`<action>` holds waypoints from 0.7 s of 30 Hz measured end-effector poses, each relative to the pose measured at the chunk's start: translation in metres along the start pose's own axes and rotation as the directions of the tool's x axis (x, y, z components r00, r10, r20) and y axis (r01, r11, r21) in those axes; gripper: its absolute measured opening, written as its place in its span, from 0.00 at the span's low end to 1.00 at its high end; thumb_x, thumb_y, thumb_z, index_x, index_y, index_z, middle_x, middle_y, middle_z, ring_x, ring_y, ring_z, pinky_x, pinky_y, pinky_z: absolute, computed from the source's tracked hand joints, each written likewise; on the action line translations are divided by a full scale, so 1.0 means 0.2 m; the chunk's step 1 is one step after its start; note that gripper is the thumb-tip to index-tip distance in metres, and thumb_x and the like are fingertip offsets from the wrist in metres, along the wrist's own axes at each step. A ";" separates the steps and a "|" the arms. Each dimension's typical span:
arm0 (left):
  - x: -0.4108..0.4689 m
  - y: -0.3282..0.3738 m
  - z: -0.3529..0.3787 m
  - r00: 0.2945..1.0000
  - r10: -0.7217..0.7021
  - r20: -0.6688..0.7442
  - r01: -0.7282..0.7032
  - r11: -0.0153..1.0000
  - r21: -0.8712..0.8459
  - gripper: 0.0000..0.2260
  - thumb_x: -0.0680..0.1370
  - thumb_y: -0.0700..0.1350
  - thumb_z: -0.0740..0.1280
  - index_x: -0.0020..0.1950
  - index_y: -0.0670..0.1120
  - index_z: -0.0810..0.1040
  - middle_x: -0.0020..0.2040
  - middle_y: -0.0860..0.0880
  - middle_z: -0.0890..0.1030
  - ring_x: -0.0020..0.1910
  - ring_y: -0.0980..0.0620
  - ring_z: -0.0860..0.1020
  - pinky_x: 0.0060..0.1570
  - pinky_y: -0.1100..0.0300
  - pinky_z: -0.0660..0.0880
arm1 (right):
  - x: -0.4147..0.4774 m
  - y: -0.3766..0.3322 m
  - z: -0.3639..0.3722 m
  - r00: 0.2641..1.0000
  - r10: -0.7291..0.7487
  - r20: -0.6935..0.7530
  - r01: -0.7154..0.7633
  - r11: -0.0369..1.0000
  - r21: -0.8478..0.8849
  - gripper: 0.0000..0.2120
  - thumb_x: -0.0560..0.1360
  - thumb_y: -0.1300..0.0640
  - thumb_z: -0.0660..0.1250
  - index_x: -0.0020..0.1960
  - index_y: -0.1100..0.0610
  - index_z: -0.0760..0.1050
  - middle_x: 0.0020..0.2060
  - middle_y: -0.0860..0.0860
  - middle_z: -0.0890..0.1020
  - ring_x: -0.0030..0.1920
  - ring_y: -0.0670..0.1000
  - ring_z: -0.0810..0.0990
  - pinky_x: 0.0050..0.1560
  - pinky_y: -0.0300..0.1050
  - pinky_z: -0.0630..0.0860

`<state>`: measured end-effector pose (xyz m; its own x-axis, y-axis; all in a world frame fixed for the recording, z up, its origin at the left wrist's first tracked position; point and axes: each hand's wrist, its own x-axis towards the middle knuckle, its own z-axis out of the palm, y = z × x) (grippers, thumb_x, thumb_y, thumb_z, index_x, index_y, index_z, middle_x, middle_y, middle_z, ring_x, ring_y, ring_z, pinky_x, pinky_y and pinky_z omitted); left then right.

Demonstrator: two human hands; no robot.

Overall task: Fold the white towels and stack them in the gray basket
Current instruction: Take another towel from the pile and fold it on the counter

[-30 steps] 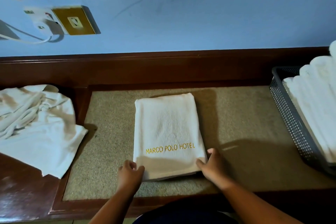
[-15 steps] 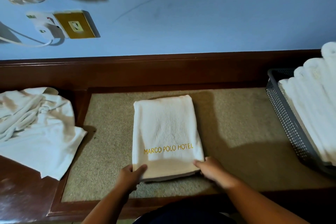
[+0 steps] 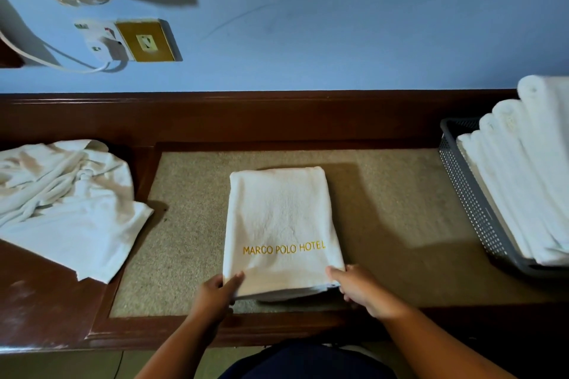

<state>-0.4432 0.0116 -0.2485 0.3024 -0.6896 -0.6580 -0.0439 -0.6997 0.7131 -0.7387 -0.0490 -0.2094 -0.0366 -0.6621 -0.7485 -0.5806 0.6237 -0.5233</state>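
A folded white towel with gold "MARCO POLO HOTEL" lettering lies in the middle of the speckled stone top. My left hand grips its near left corner, thumb on top and fingers under the edge. My right hand grips the near right corner the same way, and the near edge is lifted a little off the surface. The gray basket stands at the right edge, filled with several folded white towels that rise above its rim.
A heap of unfolded white towels lies at the left, partly on the dark wooden frame. A wooden ledge and blue wall run behind. A wall socket with a white plug sits at upper left.
Both hands have slid their fingers under the towel's near corners and raised that edge slightly. The view has shifted a little so the basket shows more.
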 end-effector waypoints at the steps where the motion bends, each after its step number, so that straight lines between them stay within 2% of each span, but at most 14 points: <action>1: -0.02 -0.02 -0.01 1.000 0.003 -0.006 -0.003 1.000 0.017 0.15 0.78 0.53 0.72 0.47 0.40 0.82 0.40 0.38 0.82 0.37 0.46 0.78 0.35 0.56 0.73 | -0.02 0.03 0.01 1.000 0.004 0.012 -0.004 1.000 -0.009 0.12 0.81 0.44 0.62 0.49 0.53 0.75 0.35 0.50 0.76 0.32 0.48 0.74 0.30 0.39 0.68; 4: -0.07 -0.09 -0.01 1.000 -0.009 -0.011 0.009 1.000 0.013 0.15 0.78 0.52 0.72 0.46 0.38 0.82 0.38 0.38 0.83 0.35 0.46 0.79 0.33 0.55 0.74 | -0.06 0.10 0.04 0.999 0.033 0.026 -0.032 0.999 -0.030 0.16 0.80 0.41 0.62 0.54 0.54 0.75 0.36 0.51 0.77 0.33 0.48 0.76 0.31 0.40 0.70; 7: -0.10 -0.14 -0.02 1.000 -0.019 0.012 0.019 1.000 -0.011 0.15 0.77 0.52 0.73 0.47 0.39 0.83 0.43 0.37 0.85 0.40 0.42 0.83 0.38 0.51 0.76 | -0.10 0.14 0.07 0.998 0.051 0.029 -0.050 0.998 -0.027 0.18 0.80 0.41 0.62 0.56 0.55 0.75 0.36 0.50 0.77 0.34 0.48 0.76 0.32 0.40 0.70; 10: -0.16 -0.17 -0.05 0.998 -0.024 0.061 0.026 0.999 -0.035 0.11 0.79 0.48 0.72 0.49 0.39 0.83 0.43 0.41 0.86 0.41 0.42 0.84 0.39 0.52 0.78 | -0.15 0.17 0.07 0.996 0.067 0.067 -0.065 0.997 -0.037 0.15 0.80 0.43 0.62 0.52 0.55 0.76 0.35 0.50 0.75 0.32 0.47 0.75 0.31 0.39 0.69; 13: -0.20 -0.22 -0.08 0.998 -0.003 0.063 -0.003 0.995 0.103 0.10 0.78 0.47 0.73 0.50 0.40 0.84 0.41 0.42 0.86 0.36 0.48 0.81 0.33 0.56 0.75 | -0.17 0.24 0.07 0.987 0.101 0.128 -0.088 0.991 -0.105 0.16 0.80 0.45 0.64 0.50 0.59 0.76 0.30 0.49 0.75 0.27 0.46 0.74 0.31 0.39 0.69; 16: -0.24 -0.31 -0.10 0.999 0.015 0.048 -0.026 0.968 0.249 0.07 0.77 0.46 0.74 0.49 0.43 0.83 0.36 0.44 0.84 0.30 0.53 0.77 0.28 0.57 0.74 | -0.18 0.32 0.11 0.985 0.095 0.146 -0.064 0.977 -0.204 0.16 0.80 0.46 0.64 0.42 0.58 0.75 0.26 0.50 0.76 0.23 0.46 0.73 0.30 0.37 0.71; 19: -0.25 -0.35 -0.10 1.000 0.011 0.020 -0.017 0.947 0.321 0.06 0.76 0.46 0.75 0.49 0.45 0.82 0.36 0.46 0.84 0.30 0.52 0.78 0.32 0.56 0.75 | -0.20 0.32 0.12 0.983 0.083 0.164 -0.026 0.948 -0.318 0.17 0.81 0.47 0.62 0.38 0.55 0.74 0.27 0.48 0.78 0.25 0.45 0.75 0.30 0.36 0.71; 21: -0.23 -0.34 -0.11 1.000 0.021 -0.001 -0.019 0.930 0.368 0.07 0.75 0.46 0.75 0.49 0.45 0.83 0.38 0.48 0.85 0.32 0.52 0.79 0.35 0.55 0.75 | -0.19 0.31 0.12 0.984 0.080 0.161 -0.018 0.936 -0.352 0.16 0.81 0.47 0.62 0.39 0.55 0.74 0.30 0.46 0.78 0.31 0.45 0.79 0.31 0.35 0.71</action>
<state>-0.4338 0.0950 -0.2615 0.3020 -0.7039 -0.6429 -0.3972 -0.7060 0.5864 -0.7531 0.0251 -0.2231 0.0484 -0.5348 -0.8436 -0.8292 0.4493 -0.3324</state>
